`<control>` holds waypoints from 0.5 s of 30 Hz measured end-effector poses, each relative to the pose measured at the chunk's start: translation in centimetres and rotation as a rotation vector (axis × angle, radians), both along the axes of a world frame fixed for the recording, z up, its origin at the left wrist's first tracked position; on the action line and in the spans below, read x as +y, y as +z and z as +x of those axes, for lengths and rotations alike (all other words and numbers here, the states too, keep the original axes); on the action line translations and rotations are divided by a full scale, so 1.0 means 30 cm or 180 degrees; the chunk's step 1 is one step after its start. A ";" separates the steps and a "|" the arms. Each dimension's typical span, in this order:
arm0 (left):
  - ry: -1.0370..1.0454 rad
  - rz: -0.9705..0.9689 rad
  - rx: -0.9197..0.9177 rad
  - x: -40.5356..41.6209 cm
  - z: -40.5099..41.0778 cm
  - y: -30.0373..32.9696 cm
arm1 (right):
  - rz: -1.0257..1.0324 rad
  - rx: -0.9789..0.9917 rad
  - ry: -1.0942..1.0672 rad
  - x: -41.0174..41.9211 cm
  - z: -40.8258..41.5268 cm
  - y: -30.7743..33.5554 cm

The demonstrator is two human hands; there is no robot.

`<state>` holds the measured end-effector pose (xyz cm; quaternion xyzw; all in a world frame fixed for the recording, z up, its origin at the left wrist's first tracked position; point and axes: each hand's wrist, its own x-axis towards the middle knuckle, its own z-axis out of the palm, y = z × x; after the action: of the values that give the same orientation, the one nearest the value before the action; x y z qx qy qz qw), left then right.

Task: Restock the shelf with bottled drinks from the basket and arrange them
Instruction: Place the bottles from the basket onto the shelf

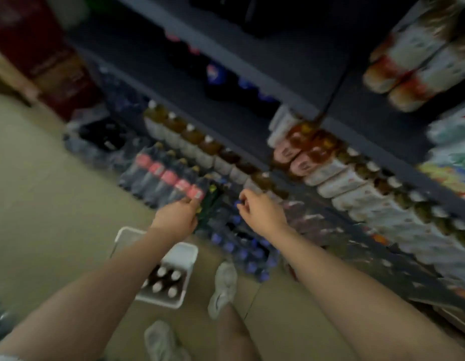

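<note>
Pale shoes point(223, 287) on beige floor point(43, 204)

The basket point(183, 252) looks like white plastic, smooth and faintly glossy; the bottles point(163, 281) in it are dark, shiny, with pale caps; the cola bottles point(163, 178) at the shelf's front edge are glossy clear plastic with red film labels; the shelf point(252, 66) is dark and matt, probably painted metal; the floor point(43, 191) is smooth, dull beige; the shoe point(223, 287) is pale cloth; blur hides finer texture.
</note>
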<state>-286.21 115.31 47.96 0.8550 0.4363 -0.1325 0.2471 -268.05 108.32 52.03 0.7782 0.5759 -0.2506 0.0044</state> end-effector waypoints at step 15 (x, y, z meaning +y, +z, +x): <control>0.1508 -0.1198 0.1059 -0.318 -0.718 -1.058 | -0.1904 -0.0135 0.1892 -0.084 -0.611 -1.240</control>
<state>-307.76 105.76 16.22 0.6361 0.6249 -0.2872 0.3499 -286.38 105.82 14.84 0.5476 0.6769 -0.3785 0.3141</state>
